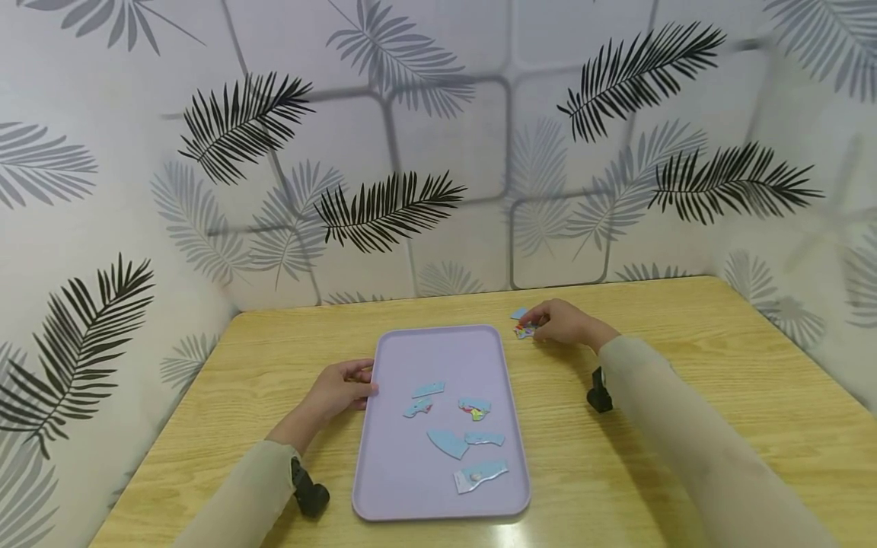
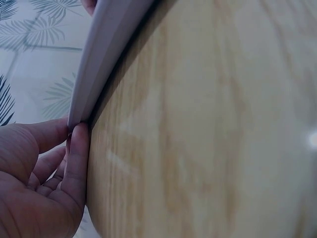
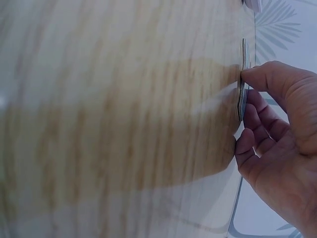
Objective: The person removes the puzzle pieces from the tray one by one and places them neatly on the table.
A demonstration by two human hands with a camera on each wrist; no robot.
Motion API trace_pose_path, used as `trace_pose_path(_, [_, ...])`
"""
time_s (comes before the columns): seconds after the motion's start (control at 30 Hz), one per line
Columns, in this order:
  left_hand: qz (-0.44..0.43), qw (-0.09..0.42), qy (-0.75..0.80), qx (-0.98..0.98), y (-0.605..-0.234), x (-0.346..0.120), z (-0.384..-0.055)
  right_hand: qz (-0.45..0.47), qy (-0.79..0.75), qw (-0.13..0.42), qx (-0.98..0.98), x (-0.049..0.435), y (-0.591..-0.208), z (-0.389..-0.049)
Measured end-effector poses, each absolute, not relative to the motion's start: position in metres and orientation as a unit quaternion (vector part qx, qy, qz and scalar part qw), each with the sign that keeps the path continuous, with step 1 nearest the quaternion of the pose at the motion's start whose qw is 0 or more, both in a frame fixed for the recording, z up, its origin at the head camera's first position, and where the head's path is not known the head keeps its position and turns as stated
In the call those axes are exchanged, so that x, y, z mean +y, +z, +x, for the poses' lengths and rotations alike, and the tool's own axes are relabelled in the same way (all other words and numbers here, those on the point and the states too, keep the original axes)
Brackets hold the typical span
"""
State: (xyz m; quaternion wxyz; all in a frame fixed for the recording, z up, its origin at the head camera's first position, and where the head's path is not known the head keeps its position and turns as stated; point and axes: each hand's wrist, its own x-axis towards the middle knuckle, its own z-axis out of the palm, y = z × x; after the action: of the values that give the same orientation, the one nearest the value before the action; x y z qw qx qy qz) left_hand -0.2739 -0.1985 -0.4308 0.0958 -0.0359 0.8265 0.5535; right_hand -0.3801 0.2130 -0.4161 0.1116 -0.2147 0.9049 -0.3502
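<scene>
A lilac tray lies on the wooden table, with several pale blue puzzle pieces spread over it, some with red and yellow printing. At the tray's left rim, my left hand pinches the edge; the left wrist view has the thumb on one side of the rim and a finger against the other. Beyond the tray's far right corner, my right hand pinches a colourful flat puzzle piece close over the table. Seen edge-on in the right wrist view, the piece sits between thumb and fingers, which partly cover it.
A light blue piece lies just behind the right fingers. The wooden table extends to both sides of the tray. A wall with leaf-patterned covering stands along the table's back edge. Both wrists wear black camera mounts.
</scene>
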Motion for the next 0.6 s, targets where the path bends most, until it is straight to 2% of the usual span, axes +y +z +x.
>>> trace_pose_path(0.6, [-0.034, 0.096, 0.556, 0.825, -0.431, -0.1991, -0.2739, -0.202, -0.375, 0.099, 0.899, 0.2174, -0.4148, -0.3788])
